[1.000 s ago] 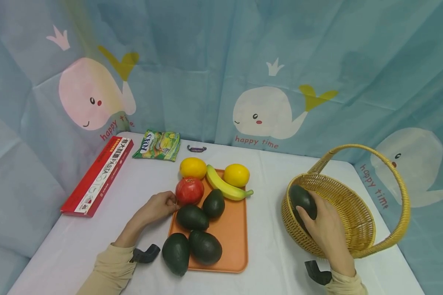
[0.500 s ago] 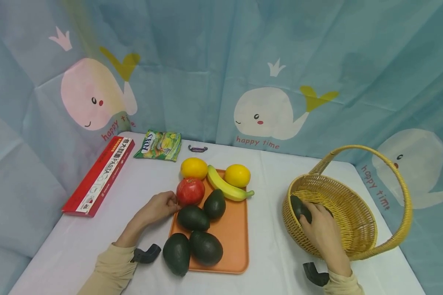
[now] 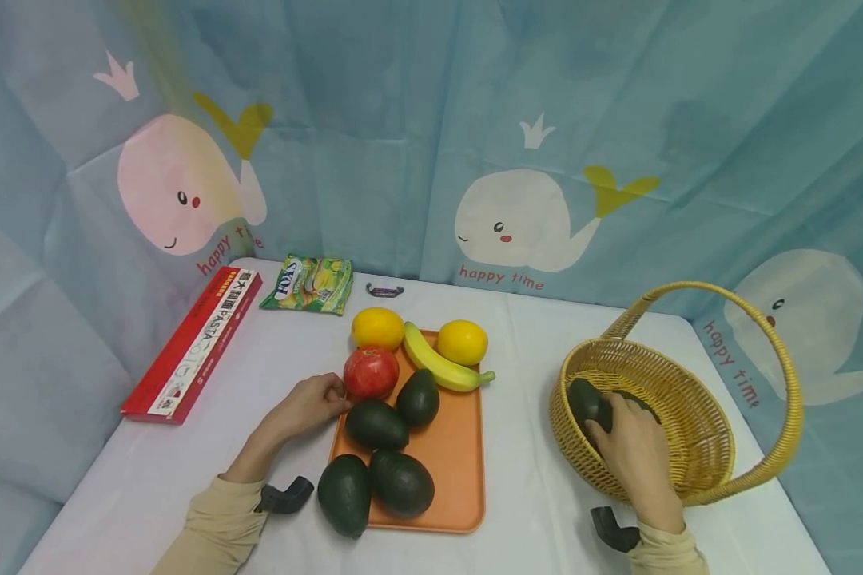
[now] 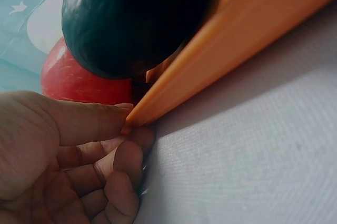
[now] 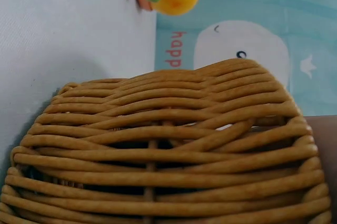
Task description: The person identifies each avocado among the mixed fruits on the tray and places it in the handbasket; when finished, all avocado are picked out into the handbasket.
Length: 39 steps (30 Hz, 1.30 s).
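My left hand (image 3: 309,407) pinches the left rim of the orange tray (image 3: 453,455), thumb above and fingers curled below, as the left wrist view shows at the tray edge (image 4: 179,71). Beside that hand are a pomegranate (image 3: 371,373) and an avocado (image 3: 376,425). More avocados lie nearby, one (image 3: 344,495) overhanging the tray's near-left corner. Inside the wicker basket (image 3: 697,407), my right hand (image 3: 634,447) grips an avocado (image 3: 588,402) low against the left wall. Another dark avocado (image 3: 640,399) shows partly behind the fingers. The basket weave (image 5: 163,155) mostly hides this hand in the right wrist view.
A banana (image 3: 442,367) and two yellow fruits, one left (image 3: 377,328) and one right (image 3: 463,343), sit at the tray's far end. Behind are a FOX'S candy bag (image 3: 309,283) and a purple-wrapped sweet (image 3: 384,291). A red pasta box (image 3: 194,343) lies left. The basket handle (image 3: 780,359) arches upright.
My right hand has lowered the avocado deeper into the basket, and another avocado there has come partly into sight. The left hand has stayed at the tray rim.
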Each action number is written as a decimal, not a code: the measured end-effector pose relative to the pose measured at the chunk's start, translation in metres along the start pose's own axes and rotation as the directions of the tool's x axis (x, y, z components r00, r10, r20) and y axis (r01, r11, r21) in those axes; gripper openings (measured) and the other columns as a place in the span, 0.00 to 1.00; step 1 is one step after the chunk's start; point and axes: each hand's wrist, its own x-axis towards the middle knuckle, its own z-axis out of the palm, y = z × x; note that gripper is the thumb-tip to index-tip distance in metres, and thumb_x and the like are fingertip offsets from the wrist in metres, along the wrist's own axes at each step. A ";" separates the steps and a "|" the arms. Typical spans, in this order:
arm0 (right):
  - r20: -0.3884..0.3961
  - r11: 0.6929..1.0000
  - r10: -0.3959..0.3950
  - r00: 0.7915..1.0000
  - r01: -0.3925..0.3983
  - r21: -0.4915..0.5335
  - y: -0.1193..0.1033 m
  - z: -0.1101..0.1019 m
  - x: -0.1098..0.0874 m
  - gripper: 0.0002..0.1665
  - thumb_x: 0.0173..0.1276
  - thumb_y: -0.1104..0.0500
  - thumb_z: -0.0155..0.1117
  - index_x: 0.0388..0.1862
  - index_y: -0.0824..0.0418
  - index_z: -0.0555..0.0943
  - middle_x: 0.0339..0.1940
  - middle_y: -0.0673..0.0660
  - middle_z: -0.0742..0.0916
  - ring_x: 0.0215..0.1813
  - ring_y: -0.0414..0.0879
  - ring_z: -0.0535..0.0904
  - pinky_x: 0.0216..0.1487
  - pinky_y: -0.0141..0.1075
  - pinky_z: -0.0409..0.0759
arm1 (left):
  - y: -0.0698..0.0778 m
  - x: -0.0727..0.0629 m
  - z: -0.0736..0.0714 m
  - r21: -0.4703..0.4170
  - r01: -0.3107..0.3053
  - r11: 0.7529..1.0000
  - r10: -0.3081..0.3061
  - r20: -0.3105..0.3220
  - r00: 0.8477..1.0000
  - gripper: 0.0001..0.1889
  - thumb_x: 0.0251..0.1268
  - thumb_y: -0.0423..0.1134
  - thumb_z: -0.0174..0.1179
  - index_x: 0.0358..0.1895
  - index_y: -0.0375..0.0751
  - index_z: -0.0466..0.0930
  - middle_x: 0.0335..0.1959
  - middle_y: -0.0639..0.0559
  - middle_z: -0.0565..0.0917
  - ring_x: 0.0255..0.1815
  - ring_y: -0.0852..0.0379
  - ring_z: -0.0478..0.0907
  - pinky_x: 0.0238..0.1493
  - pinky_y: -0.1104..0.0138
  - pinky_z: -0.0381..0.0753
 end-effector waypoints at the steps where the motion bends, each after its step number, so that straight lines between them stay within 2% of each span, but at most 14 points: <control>1: -0.009 1.000 -0.001 1.000 0.001 -0.002 0.001 0.000 0.000 0.30 0.54 0.59 0.75 0.51 0.73 0.78 0.41 0.74 0.85 0.37 0.68 0.81 0.35 0.57 0.78 | 0.000 0.000 0.000 -0.001 -0.001 1.000 0.001 0.001 1.000 0.07 0.62 0.36 0.61 0.37 0.35 0.77 0.23 0.50 0.77 0.26 0.56 0.71 0.31 0.65 0.70; 6: -0.028 1.000 0.004 1.000 -0.004 -0.007 0.000 0.000 0.000 0.29 0.54 0.59 0.75 0.51 0.73 0.78 0.40 0.75 0.85 0.37 0.68 0.81 0.34 0.58 0.77 | -0.001 0.000 0.000 0.003 -0.008 1.000 0.008 -0.001 1.000 0.07 0.62 0.36 0.61 0.37 0.35 0.77 0.23 0.50 0.78 0.27 0.56 0.71 0.32 0.66 0.71; 10: -0.131 1.000 -0.025 0.991 0.026 0.007 -0.010 0.001 -0.001 0.25 0.56 0.61 0.72 0.50 0.72 0.79 0.42 0.75 0.84 0.39 0.69 0.81 0.37 0.59 0.77 | 0.000 0.000 -0.001 0.008 -0.010 1.000 0.010 -0.002 1.000 0.07 0.62 0.36 0.61 0.37 0.35 0.77 0.23 0.50 0.78 0.27 0.56 0.71 0.31 0.66 0.71; 12: -0.204 0.998 -0.052 0.978 0.060 0.031 -0.021 0.002 -0.003 0.23 0.56 0.62 0.71 0.49 0.71 0.80 0.43 0.73 0.84 0.40 0.68 0.81 0.38 0.59 0.77 | 0.001 0.000 -0.001 0.010 -0.005 1.000 0.005 0.000 1.000 0.07 0.62 0.36 0.61 0.37 0.35 0.77 0.23 0.50 0.78 0.26 0.56 0.71 0.31 0.66 0.70; 15: -0.301 0.985 -0.141 0.943 0.165 0.056 -0.043 0.008 -0.004 0.20 0.55 0.63 0.71 0.47 0.69 0.81 0.44 0.69 0.85 0.40 0.65 0.82 0.37 0.56 0.79 | 0.002 0.000 -0.002 0.012 0.003 1.000 -0.003 0.002 1.000 0.07 0.62 0.36 0.61 0.37 0.35 0.77 0.23 0.50 0.77 0.26 0.56 0.71 0.30 0.66 0.69; 18: -0.337 0.958 -0.245 0.909 0.280 0.061 -0.070 0.014 -0.007 0.20 0.54 0.61 0.72 0.46 0.66 0.82 0.43 0.65 0.85 0.40 0.61 0.83 0.38 0.51 0.80 | 0.002 0.000 -0.002 0.014 0.004 1.000 -0.004 0.004 1.000 0.07 0.62 0.36 0.61 0.37 0.35 0.77 0.23 0.50 0.77 0.26 0.56 0.71 0.31 0.66 0.70; 23: -0.291 0.899 -0.401 0.869 0.434 0.059 -0.113 0.024 -0.017 0.20 0.56 0.56 0.71 0.47 0.60 0.82 0.44 0.57 0.85 0.41 0.52 0.83 0.39 0.44 0.79 | 0.002 0.001 -0.001 0.019 0.000 1.000 0.000 0.002 1.000 0.08 0.62 0.36 0.61 0.38 0.34 0.78 0.24 0.50 0.78 0.27 0.56 0.71 0.32 0.65 0.70; 28: -0.225 0.841 -0.508 0.832 0.535 0.079 -0.147 0.033 -0.030 0.24 0.55 0.51 0.71 0.51 0.57 0.81 0.46 0.54 0.84 0.39 0.47 0.81 0.37 0.38 0.76 | 0.001 0.001 -0.001 0.018 0.000 1.000 0.000 0.002 1.000 0.07 0.62 0.36 0.61 0.37 0.35 0.77 0.23 0.50 0.77 0.27 0.56 0.71 0.32 0.65 0.70; 33: -0.138 0.794 -0.580 0.803 0.595 0.126 -0.167 0.039 -0.042 0.32 0.57 0.43 0.70 0.57 0.55 0.78 0.49 0.55 0.84 0.41 0.45 0.81 0.39 0.37 0.76 | 0.001 0.001 -0.001 0.011 0.001 1.000 -0.001 0.009 1.000 0.08 0.62 0.36 0.61 0.37 0.35 0.77 0.23 0.50 0.77 0.27 0.55 0.71 0.32 0.65 0.70; 39: -0.013 0.769 -0.635 0.772 0.634 0.083 -0.179 0.047 -0.053 0.35 0.60 0.33 0.64 0.60 0.50 0.76 0.50 0.53 0.84 0.45 0.44 0.80 0.44 0.37 0.76 | 0.001 0.001 -0.001 0.021 0.000 1.000 -0.001 0.006 1.000 0.07 0.62 0.36 0.61 0.37 0.35 0.77 0.23 0.50 0.78 0.27 0.56 0.71 0.32 0.65 0.70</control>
